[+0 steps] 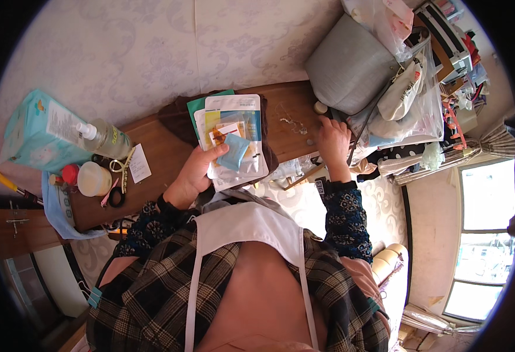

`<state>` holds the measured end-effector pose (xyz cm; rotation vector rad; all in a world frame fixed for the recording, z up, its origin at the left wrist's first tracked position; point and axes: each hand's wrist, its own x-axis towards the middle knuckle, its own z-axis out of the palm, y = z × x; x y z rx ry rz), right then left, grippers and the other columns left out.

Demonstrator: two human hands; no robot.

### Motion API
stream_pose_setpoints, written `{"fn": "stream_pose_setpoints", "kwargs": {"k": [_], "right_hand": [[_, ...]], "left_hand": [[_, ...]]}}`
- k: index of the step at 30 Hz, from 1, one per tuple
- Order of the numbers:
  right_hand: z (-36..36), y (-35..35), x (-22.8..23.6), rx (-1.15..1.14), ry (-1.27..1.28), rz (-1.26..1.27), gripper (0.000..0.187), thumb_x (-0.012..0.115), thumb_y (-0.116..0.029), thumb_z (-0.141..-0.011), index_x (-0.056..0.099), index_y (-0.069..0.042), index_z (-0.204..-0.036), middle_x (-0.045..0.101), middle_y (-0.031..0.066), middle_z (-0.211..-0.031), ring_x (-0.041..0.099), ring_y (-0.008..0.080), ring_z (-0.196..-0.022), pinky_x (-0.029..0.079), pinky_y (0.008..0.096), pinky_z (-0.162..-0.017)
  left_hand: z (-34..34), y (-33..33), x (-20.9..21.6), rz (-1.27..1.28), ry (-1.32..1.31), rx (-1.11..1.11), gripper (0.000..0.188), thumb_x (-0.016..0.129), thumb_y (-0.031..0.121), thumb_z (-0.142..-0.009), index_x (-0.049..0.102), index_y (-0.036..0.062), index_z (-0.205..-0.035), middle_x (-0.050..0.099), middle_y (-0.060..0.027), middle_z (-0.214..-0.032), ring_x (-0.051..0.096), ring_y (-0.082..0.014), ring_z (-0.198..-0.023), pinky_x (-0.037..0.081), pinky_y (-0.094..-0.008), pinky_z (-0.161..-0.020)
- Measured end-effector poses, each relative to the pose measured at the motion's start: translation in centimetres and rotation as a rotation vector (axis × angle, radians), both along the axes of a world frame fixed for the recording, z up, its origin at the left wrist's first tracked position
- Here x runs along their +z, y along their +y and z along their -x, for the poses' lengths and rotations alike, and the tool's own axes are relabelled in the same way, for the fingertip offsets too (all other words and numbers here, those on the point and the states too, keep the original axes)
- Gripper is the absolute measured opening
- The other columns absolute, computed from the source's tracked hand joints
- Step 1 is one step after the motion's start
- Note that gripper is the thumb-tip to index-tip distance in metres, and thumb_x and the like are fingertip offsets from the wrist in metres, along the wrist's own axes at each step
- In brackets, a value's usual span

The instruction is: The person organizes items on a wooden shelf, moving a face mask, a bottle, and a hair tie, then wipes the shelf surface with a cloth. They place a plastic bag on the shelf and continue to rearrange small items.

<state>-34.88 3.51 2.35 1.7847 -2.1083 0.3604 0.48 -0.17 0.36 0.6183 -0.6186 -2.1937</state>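
My left hand (pixel 194 171) is closed around the edge of a stack of flat packets, thumb on top. Uppermost is a small light-blue sachet (pixel 234 154), overlapping a clear packet with orange-brown print (pixel 217 136). Beneath are larger white pouches (pixel 251 170), with a green packet (pixel 196 107) showing at the back. Over the right end of the wooden table, my right hand (pixel 334 142) reaches with its fingers apart and nothing visible in them. Close to its fingertips are a small round lidded container (pixel 320 108), a dark strap and a fine chain (pixel 293 124).
A dark brown cloth (pixel 178 122) lies under the packets. At left stand a pump bottle (pixel 106 138), a teal package (pixel 46 132), a cream jar (pixel 94 179), scissors (pixel 116 196) and a white card (pixel 139 164). A grey bin (pixel 351 64) and plastic bags (pixel 413 111) crowd the right.
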Motion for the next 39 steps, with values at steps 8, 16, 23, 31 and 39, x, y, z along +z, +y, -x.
{"fn": "stream_pose_setpoints", "kwargs": {"k": [8, 16, 23, 31, 39], "right_hand": [[1.2, -3.7, -1.6, -0.102, 0.022, -0.086, 0.035, 0.056, -0.020, -0.087, 0.066, -0.016, -0.121, 0.068, 0.0103, -0.107, 0.061, 0.0317, -0.103, 0.047, 0.0477, -0.089], [4.9, -4.8, -2.3, -0.120, -0.135, -0.101, 0.028, 0.057, -0.027, -0.088, 0.071, -0.020, -0.111, 0.070, 0.0104, -0.103, 0.062, 0.0328, -0.106, 0.044, 0.0519, -0.096], [4.7, -3.1, -2.0, 0.084, -0.161, 0.018, 0.016, 0.060, -0.023, -0.087, 0.070, -0.015, -0.097, 0.068, 0.0097, -0.090, 0.062, 0.0339, -0.092, 0.047, 0.0496, -0.088], [-0.1, 0.9, 0.5, 0.146, -0.443, 0.167, 0.011, 0.061, -0.004, -0.085, 0.067, -0.005, -0.094, 0.066, 0.0109, -0.085, 0.063, 0.0306, -0.082, 0.052, 0.0399, -0.073], [-3.0, 4.2, 1.8, 0.041, -0.796, 0.078, 0.009, 0.067, -0.010, -0.088, 0.068, -0.003, -0.093, 0.069, 0.0119, -0.080, 0.068, 0.0211, -0.067, 0.052, 0.0299, -0.062]], "left_hand": [[-0.1, 0.0, -0.2, -0.016, 0.000, 0.002, 0.049, 0.070, 0.010, -0.090, 0.052, 0.0042, -0.135, 0.063, -0.0077, -0.126, 0.063, -0.0218, -0.111, 0.052, -0.0383, -0.099], [-0.2, -0.1, -0.1, -0.009, 0.023, -0.002, 0.049, 0.070, 0.009, -0.090, 0.052, 0.0033, -0.134, 0.063, -0.0085, -0.125, 0.064, -0.0229, -0.111, 0.053, -0.0397, -0.097], [-0.2, 0.0, 0.1, 0.021, 0.080, -0.012, 0.048, 0.070, 0.009, -0.090, 0.052, 0.0032, -0.134, 0.064, -0.0088, -0.124, 0.064, -0.0230, -0.110, 0.053, -0.0398, -0.097], [0.0, -0.1, 0.4, -0.008, 0.010, 0.005, 0.048, 0.069, 0.009, -0.090, 0.052, 0.0032, -0.134, 0.063, -0.0088, -0.125, 0.064, -0.0231, -0.111, 0.052, -0.0394, -0.098], [-2.9, 0.1, 4.2, 0.115, 0.074, 0.096, 0.052, 0.070, 0.013, -0.090, 0.050, 0.0038, -0.137, 0.063, -0.0089, -0.125, 0.064, -0.0233, -0.111, 0.052, -0.0387, -0.097]]}}
